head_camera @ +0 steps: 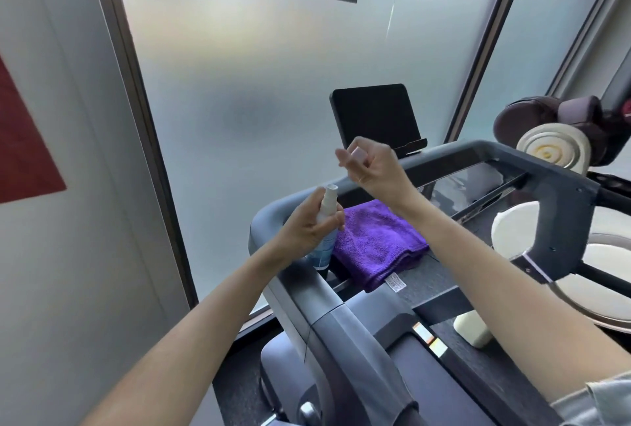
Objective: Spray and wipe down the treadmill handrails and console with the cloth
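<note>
Now we hold the spray bottle (325, 231) upright in our left hand (307, 226), nozzle uncapped, while our right hand (370, 166) pinches its cap (358, 153). Just right of the bottle, nearer the left hand, the folded purple cloth (377, 241) lies on the treadmill console (440, 275).

Left hand (304, 224) grips spray bottle (324, 238).

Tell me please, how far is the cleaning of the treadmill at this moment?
Early stage. Done: the clear cap is off the spray bottle, pinched in the right hand. In hand: the left hand grips the bottle upright. Left: the purple cloth lies folded on the console, untouched; spraying and wiping the handrails and console are not yet done.
</note>
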Motion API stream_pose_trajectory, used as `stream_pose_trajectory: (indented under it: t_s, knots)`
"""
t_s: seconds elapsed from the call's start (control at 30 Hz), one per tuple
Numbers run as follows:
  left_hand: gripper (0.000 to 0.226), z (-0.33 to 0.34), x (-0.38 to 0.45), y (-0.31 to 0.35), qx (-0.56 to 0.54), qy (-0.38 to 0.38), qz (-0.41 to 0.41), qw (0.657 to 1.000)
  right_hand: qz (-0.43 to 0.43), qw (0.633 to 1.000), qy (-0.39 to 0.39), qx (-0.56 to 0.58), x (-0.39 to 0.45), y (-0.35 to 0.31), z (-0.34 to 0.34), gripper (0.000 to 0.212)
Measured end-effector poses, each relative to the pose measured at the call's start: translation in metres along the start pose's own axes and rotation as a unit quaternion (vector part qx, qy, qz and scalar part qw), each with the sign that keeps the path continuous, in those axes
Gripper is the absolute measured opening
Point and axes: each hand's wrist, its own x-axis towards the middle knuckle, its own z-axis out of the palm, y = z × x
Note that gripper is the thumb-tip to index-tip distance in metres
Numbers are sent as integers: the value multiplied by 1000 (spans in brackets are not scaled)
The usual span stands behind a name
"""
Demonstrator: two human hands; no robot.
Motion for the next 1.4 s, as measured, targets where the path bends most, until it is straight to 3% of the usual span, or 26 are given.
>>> stream_pose_trajectory:
  t_s: [0.1,0.27,0.4,0.53,0.73,1.27,1.4]
  knots:
    - [8,-4,-7,-6,-8,10,-21,1000,26,999,-26,35,-8,5,7,36]
    - [34,-15,-16,-5,-24,-28,-41,998,62,992,-46,96,-9,8,9,23]
    - [39,-17,-19,2,-55,24,-52,997,48,994,-79,64,-13,14,5,26]
    - [37,-26,-23,14,-67,93,-33,993,86,988,-54,120,-19,21,7,24]
    - [37,-36,-27,29,-32,161,-33,986,162,985,-42,-40,-32,38,9,18]
    - [38,-44,-30,34,-20,154,-31,987,14,977,-164,-138,-53,35,51,29]
    - [39,-46,-31,31,-5,153,-39,987,-6,976,-164,-144,-56,40,53,29]
